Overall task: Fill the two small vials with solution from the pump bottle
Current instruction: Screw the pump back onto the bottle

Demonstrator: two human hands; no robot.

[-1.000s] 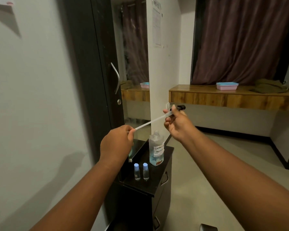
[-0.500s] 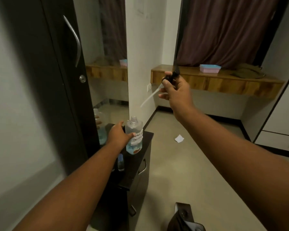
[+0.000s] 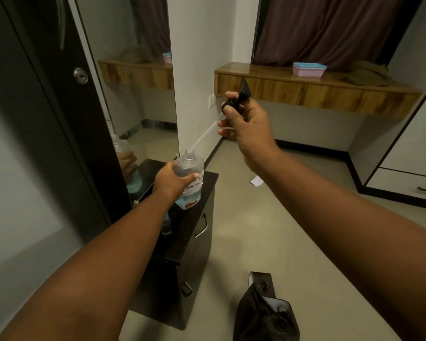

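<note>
Black plastic shows between the fingers (image 3: pixel 228 110) of the right hand (image 3: pixel 249 124), which are clenched around the pump head (image 3: pixel 236 98), held up in the air with its nozzle pointing upward. From under that grip a thin clear dip tube (image 3: pixel 203 137) slants down and to the left, its lower end just at the open neck of the pump bottle (image 3: pixel 190 179). The left hand (image 3: pixel 171 182) is wrapped round the bottle's middle, thumb across the front just above a white label (the word "SOLUTION" is legible on it), and the bottle stands upright with pale blue liquid in its lower part. It sits toward the back of a small dark cabinet whose top serves as the worktop (image 3: pixel 208 183); metal drawer handles show on the cabinet's right face. The left forearm crosses over the front of that top, and one small vial (image 3: pixel 167 223) can just be made out beside the arm, too dark to say whether it holds anything; the second I cannot find. A tall mirror (image 3: pixel 133 94) to the left repeats the bottle and the hand. Beyond, a wooden shelf (image 3: pixel 305 92) carries a pink box with a blue lid (image 3: pixel 309 69), and a dark bag (image 3: pixel 266 313) lies on the floor nearby.
</note>
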